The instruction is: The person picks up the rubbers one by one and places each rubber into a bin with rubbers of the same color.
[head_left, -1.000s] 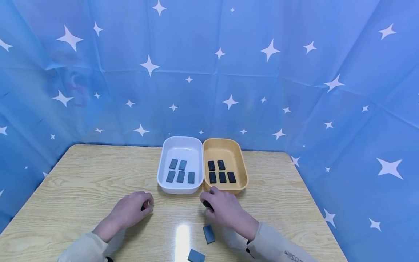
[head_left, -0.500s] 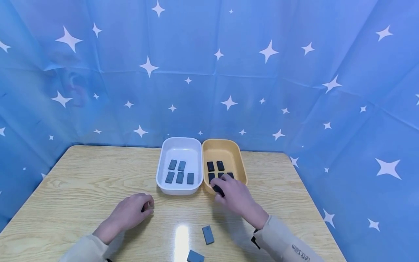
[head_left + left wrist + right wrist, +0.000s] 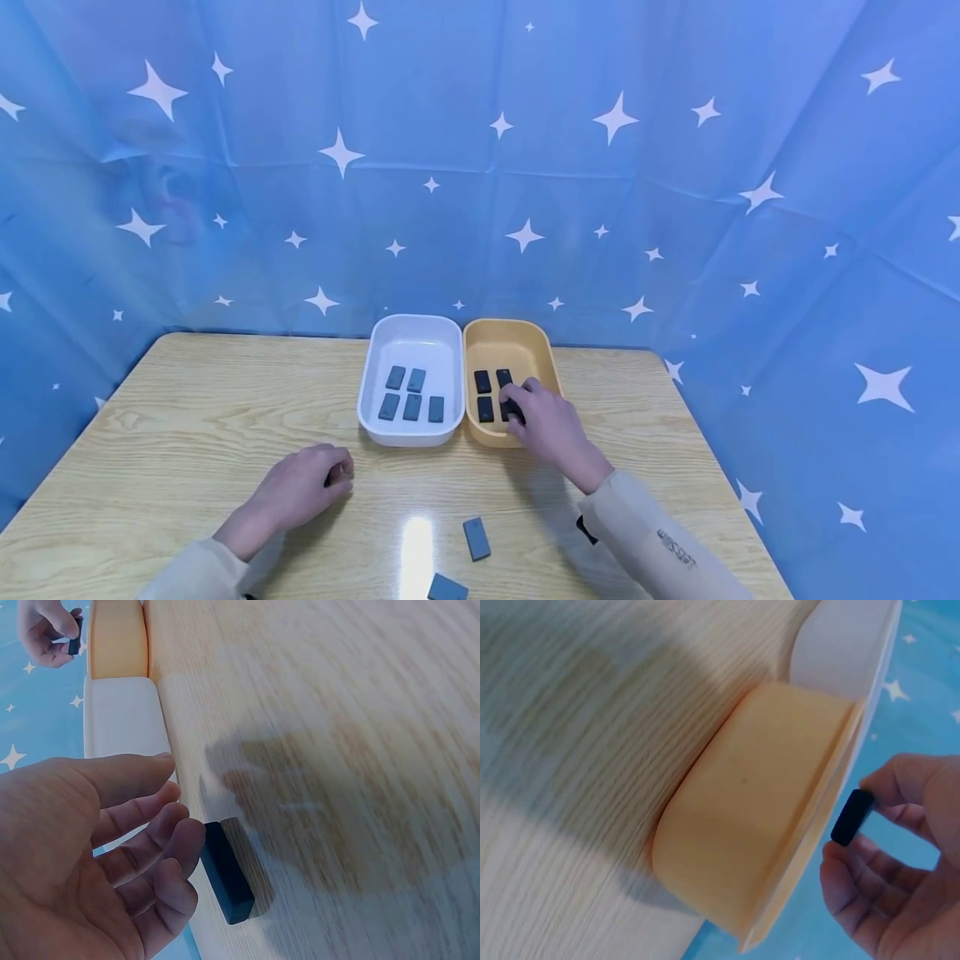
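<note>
My right hand pinches a small black rectangular block between thumb and fingertips, over the front of the yellow-orange bin. Inside that bin lie several black blocks, some hidden behind the hand. Off to the left, my left hand stays low over the table with its fingers loosely bent and nothing between them. A dark block lies on the wood just beside its fingertips in the left wrist view. The white bin holds several blue-grey blocks in two rows.
Two blue-grey blocks lie on the wooden table in front: one block between the arms, another block at the bottom edge of the view. Both bins stand side by side near the back, before a blue star-patterned curtain.
My right hand has lifted the black block from the table in front of the bins and carried it forward and right, over the yellow-orange bin. The left hand has hardly moved.
</note>
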Tool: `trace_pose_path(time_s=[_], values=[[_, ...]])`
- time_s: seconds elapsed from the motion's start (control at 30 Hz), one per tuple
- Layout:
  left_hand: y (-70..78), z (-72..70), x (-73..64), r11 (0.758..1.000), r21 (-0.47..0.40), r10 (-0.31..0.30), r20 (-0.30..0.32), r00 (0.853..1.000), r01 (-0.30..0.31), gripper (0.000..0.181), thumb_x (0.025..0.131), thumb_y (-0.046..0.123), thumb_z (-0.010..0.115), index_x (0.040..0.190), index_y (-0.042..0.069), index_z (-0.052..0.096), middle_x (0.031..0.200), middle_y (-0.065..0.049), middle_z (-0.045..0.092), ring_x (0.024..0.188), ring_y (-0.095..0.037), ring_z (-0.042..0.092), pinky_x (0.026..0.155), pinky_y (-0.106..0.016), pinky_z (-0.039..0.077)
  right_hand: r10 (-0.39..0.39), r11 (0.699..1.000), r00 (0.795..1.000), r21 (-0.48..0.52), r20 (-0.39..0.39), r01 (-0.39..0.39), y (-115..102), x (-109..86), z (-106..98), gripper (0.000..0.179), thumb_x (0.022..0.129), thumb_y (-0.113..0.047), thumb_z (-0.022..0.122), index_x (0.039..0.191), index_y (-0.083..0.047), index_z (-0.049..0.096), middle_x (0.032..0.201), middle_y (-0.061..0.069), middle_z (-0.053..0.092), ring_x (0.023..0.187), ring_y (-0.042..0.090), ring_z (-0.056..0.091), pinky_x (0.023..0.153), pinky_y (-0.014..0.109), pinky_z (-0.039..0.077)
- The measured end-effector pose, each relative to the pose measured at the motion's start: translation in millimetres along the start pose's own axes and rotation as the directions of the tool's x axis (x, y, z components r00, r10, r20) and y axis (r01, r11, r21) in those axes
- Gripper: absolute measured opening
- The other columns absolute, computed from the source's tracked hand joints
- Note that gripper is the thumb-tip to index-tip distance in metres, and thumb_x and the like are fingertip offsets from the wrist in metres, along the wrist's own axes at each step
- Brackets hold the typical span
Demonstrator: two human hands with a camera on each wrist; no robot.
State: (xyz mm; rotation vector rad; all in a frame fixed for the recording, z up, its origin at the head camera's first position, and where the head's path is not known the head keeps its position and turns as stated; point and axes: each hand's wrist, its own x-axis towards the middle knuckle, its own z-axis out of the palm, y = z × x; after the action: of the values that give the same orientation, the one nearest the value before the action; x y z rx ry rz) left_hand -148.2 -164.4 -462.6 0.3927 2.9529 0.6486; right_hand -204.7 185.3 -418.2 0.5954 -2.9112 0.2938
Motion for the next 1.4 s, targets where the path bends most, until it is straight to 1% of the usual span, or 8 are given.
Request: trace_pose_path(time_s=[0.13, 0.33, 0.57, 0.7, 0.77, 1.03, 1.23, 1.4], values=[[-0.8, 0.5, 0.5, 1.0, 0.0, 0.0, 0.0, 1.0, 0.0, 0.011, 0.081, 0.022, 0.074, 0.08, 0.026, 0.064, 0.069, 0.012, 0.05, 0.064, -0.005, 0.044, 0.057, -0.024, 0.036, 0.059, 0.998, 0.998, -0.024, 0.009, -0.059, 8, 10.2, 3, 0.025, 0.088, -0.017, 0.068, 0.112, -0.02, 0.064, 0.098, 0.008, 0.062, 0.063, 0.017, 0.051, 0.051, 0.032, 0.043], [-1.3, 0.6, 0.4, 1.0, -0.01, -0.012, 0.007, 1.0, 0.012, 0.011, 0.081, 0.022, 0.074, 0.081, 0.026, 0.065, 0.07, 0.012, 0.05, 0.063, -0.006, 0.044, 0.056, -0.025, 0.036, 0.141, 0.99, 0.989, -0.038, 0.05, -0.139, 16, 23.3, 7, 0.024, 0.09, -0.019, 0.067, 0.114, -0.021, 0.064, 0.102, 0.011, 0.063, 0.057, 0.019, 0.049, 0.049, 0.032, 0.042], [-2.8, 0.4, 1.2, 1.0, -0.018, -0.011, 0.003, 1.0, 0.011, 0.01, 0.08, 0.021, 0.074, 0.082, 0.025, 0.065, 0.07, 0.013, 0.051, 0.063, -0.006, 0.044, 0.057, -0.024, 0.036, 0.191, 0.979, 0.981, -0.076, 0.033, -0.188, 24, 38.0, 12, 0.023, 0.091, -0.015, 0.066, 0.114, -0.016, 0.065, 0.098, 0.012, 0.066, 0.065, 0.025, 0.058, 0.053, 0.039, 0.048], [-3.8, 0.7, 1.7, 1.0, -0.019, -0.01, 0.0, 1.0, 0.01, 0.01, 0.08, 0.021, 0.074, 0.082, 0.025, 0.066, 0.069, 0.013, 0.051, 0.063, -0.005, 0.044, 0.057, -0.024, 0.036, 0.211, 0.975, 0.976, -0.084, 0.053, -0.207, 30, 49.2, 16, 0.024, 0.09, -0.015, 0.067, 0.114, -0.014, 0.065, 0.099, 0.013, 0.066, 0.07, 0.027, 0.061, 0.057, 0.04, 0.051], [-4.0, 1.0, 1.7, 1.0, -0.02, -0.009, -0.002, 1.0, 0.009, 0.01, 0.08, 0.021, 0.074, 0.082, 0.025, 0.066, 0.069, 0.013, 0.051, 0.063, -0.005, 0.043, 0.057, -0.024, 0.035, 0.229, 0.971, 0.971, -0.088, 0.076, -0.222, 32, 55.5, 17, 0.025, 0.089, -0.015, 0.068, 0.114, -0.013, 0.065, 0.098, 0.013, 0.067, 0.071, 0.027, 0.062, 0.057, 0.04, 0.051], [-6.1, 3.3, 0.5, 1.0, -0.024, -0.01, 0.007, 1.0, 0.01, 0.011, 0.081, 0.022, 0.074, 0.082, 0.026, 0.065, 0.071, 0.014, 0.05, 0.064, -0.004, 0.044, 0.058, -0.023, 0.036, 0.317, 0.947, 0.933, -0.112, 0.173, -0.301, 39, 75.3, 23, 0.026, 0.091, -0.017, 0.068, 0.116, -0.012, 0.065, 0.095, 0.011, 0.068, 0.071, 0.022, 0.061, 0.062, 0.037, 0.052], [-4.7, 3.6, 0.5, 1.0, -0.026, -0.01, 0.007, 1.0, 0.01, 0.01, 0.081, 0.022, 0.075, 0.082, 0.026, 0.065, 0.07, 0.014, 0.05, 0.064, -0.004, 0.043, 0.058, -0.023, 0.036, 0.346, 0.937, 0.911, -0.127, 0.225, -0.325, 44, 84.0, 31, 0.023, 0.092, -0.02, 0.066, 0.114, -0.013, 0.068, 0.102, 0.009, 0.07, 0.077, 0.023, 0.063, 0.066, 0.038, 0.054], [-2.5, 3.7, 0.5, 0.999, -0.035, -0.017, 0.006, 1.0, 0.017, 0.01, 0.08, 0.022, 0.074, 0.082, 0.026, 0.065, 0.069, 0.014, 0.049, 0.063, -0.004, 0.043, 0.058, -0.023, 0.036, 0.354, 0.933, 0.911, -0.143, 0.21, -0.33, 46, 88.1, 39, 0.012, 0.092, -0.015, 0.064, 0.103, -0.012, 0.069, 0.091, 0.007, 0.069, 0.071, 0.023, 0.061, 0.063, 0.039, 0.053]])
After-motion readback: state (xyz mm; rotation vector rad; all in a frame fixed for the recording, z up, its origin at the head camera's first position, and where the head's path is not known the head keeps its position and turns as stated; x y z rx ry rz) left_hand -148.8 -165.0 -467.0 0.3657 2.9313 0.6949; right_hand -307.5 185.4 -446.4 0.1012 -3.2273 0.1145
